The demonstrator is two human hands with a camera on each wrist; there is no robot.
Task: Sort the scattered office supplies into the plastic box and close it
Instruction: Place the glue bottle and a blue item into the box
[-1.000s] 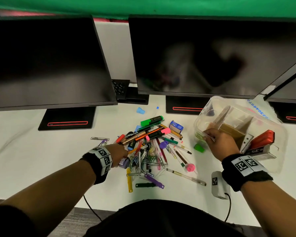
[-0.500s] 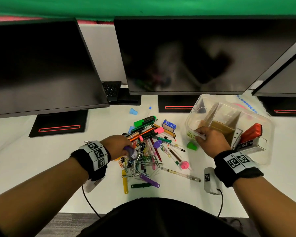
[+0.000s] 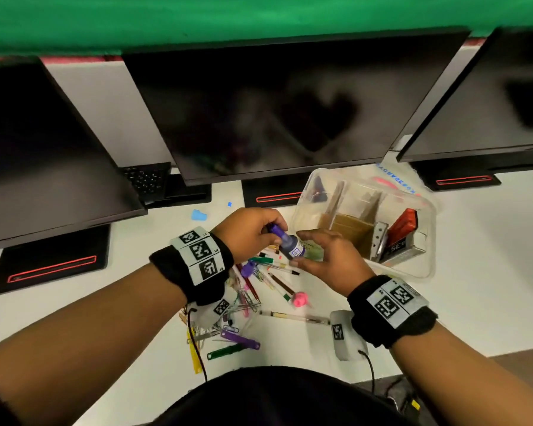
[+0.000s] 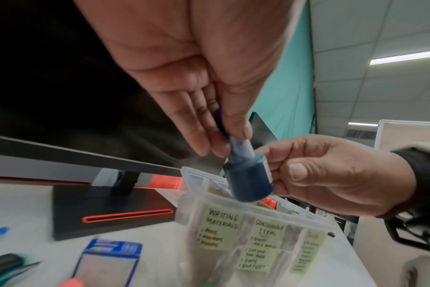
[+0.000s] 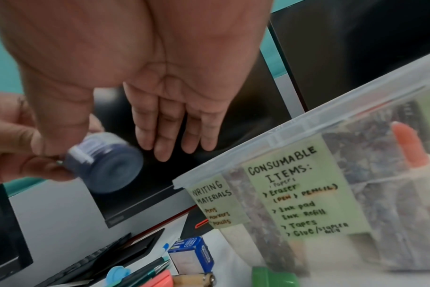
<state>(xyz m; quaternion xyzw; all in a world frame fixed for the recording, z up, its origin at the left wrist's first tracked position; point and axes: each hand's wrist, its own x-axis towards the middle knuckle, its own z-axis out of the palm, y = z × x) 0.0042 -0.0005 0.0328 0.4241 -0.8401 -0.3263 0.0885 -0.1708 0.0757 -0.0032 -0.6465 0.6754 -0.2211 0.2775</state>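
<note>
Above desk (image 3: 74, 305), left grip (image 3: 246, 232) pinches ink bottle (image 3: 290, 245).

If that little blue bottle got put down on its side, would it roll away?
Probably. The ink bottle looks round with a flat base, so sideways it may roll, upright it should stand. It seems small and light: the left hand holds it by the cap alone.

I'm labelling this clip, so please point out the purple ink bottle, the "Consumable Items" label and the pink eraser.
purple ink bottle (image 3: 293, 247): head view, on its body, near the white sticker.
"Consumable Items" label (image 5: 300, 196): right wrist view, middle of the green note.
pink eraser (image 3: 301, 299): head view, its centre.
</note>
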